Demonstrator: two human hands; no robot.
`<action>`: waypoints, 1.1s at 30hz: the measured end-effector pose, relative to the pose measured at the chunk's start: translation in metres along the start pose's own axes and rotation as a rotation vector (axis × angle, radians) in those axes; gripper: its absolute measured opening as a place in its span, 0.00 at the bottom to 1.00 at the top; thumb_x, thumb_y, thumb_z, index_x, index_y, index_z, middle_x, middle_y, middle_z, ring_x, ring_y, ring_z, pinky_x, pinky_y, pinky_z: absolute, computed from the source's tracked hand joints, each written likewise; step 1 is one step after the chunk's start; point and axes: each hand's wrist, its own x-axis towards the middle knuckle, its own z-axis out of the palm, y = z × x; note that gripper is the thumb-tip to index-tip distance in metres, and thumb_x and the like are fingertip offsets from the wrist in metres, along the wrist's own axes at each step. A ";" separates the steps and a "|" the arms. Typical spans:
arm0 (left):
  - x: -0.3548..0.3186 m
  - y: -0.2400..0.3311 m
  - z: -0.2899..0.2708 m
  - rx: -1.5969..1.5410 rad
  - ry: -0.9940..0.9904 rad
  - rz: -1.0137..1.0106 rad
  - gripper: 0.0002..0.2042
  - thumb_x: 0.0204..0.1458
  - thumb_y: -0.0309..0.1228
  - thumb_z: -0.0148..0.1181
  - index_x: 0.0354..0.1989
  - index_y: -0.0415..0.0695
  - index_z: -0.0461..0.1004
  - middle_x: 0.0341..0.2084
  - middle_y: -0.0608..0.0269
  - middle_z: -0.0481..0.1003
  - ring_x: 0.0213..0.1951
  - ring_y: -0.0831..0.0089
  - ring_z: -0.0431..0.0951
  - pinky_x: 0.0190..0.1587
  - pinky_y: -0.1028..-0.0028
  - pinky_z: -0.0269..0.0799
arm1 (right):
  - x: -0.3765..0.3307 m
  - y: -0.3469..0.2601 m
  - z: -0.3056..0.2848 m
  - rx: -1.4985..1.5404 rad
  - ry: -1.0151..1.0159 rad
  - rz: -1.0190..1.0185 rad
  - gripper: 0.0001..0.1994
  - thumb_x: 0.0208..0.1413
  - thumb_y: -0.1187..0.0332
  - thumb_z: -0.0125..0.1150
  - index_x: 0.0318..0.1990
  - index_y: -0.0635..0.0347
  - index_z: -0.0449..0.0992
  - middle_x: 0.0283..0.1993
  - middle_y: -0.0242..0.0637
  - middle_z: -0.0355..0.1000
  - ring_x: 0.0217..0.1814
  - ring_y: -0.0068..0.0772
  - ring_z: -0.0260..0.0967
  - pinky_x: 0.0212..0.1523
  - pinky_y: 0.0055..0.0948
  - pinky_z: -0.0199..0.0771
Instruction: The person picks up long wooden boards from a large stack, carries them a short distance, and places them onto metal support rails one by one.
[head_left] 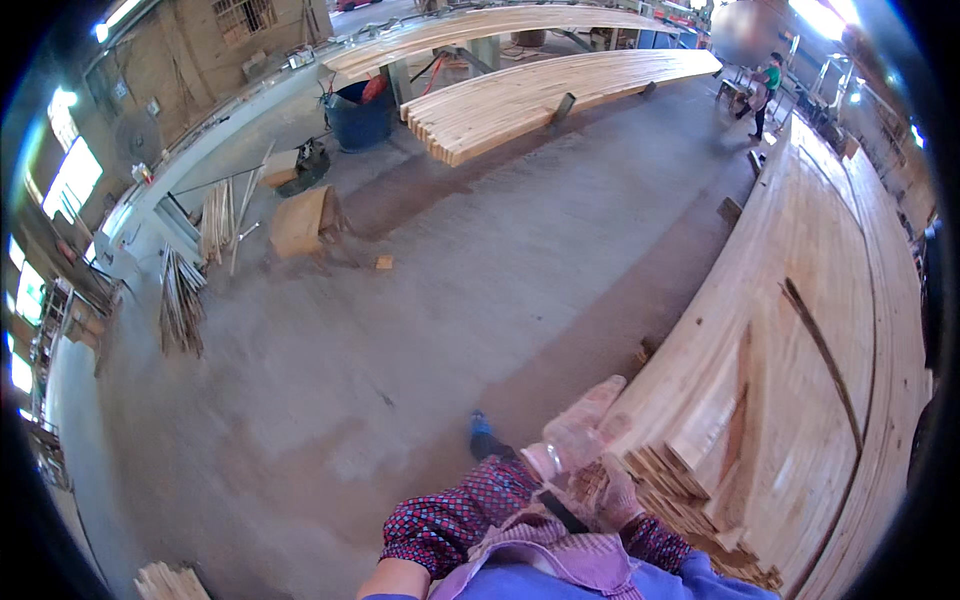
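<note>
A large stack of long pale wooden boards (800, 330) runs along my right side, its stepped near ends at the lower right. My left hand (580, 428), in a pale glove with a patterned sleeve, lies flat against the near corner of the stack, fingers stretched out and holding nothing. My right hand (618, 495), also gloved, rests just below it against the stepped board ends (690, 500). Whether its fingers grip a board is hidden. A dark thin strip (818, 345) lies across the top of the stack.
A second stack of boards (560, 95) lies across the far side, with a blue barrel (360, 118) beside it. A wooden block (300, 222), bundles of thin strips (180, 300) and a small offcut (384, 262) sit on the concrete floor. Another person (765, 90) stands far back.
</note>
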 end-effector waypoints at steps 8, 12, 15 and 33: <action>-0.075 -0.119 -0.326 0.973 0.050 -0.239 0.24 0.60 0.38 0.47 0.61 0.39 0.59 0.57 0.48 0.65 0.62 0.58 0.60 0.64 0.67 0.54 | 0.236 -0.040 0.247 -0.092 0.089 0.148 0.18 0.57 0.53 0.52 0.40 0.62 0.73 0.38 0.38 0.74 0.39 0.36 0.71 0.43 0.36 0.72; -0.112 -0.160 -0.427 -0.440 1.080 -0.662 0.15 0.54 0.47 0.54 0.36 0.48 0.71 0.25 0.67 0.71 0.27 0.72 0.71 0.28 0.73 0.68 | 0.360 -0.072 0.371 -0.215 -0.104 0.125 0.17 0.59 0.53 0.51 0.40 0.58 0.74 0.36 0.35 0.75 0.35 0.33 0.72 0.39 0.34 0.73; -0.088 -0.155 -0.505 -0.553 1.148 -0.923 0.15 0.56 0.49 0.51 0.27 0.52 0.66 0.20 0.72 0.64 0.21 0.76 0.64 0.22 0.76 0.59 | 0.433 -0.097 0.454 -0.217 -0.198 0.079 0.16 0.60 0.53 0.51 0.40 0.57 0.75 0.36 0.35 0.75 0.37 0.32 0.73 0.39 0.34 0.74; 0.598 -0.211 -0.980 -0.392 0.341 -0.635 0.31 0.57 0.55 0.42 0.64 0.47 0.58 0.58 0.55 0.65 0.56 0.57 0.67 0.59 0.59 0.58 | 0.766 -0.206 0.702 0.017 0.080 -0.216 0.17 0.59 0.58 0.53 0.50 0.58 0.72 0.42 0.33 0.73 0.40 0.29 0.69 0.42 0.30 0.70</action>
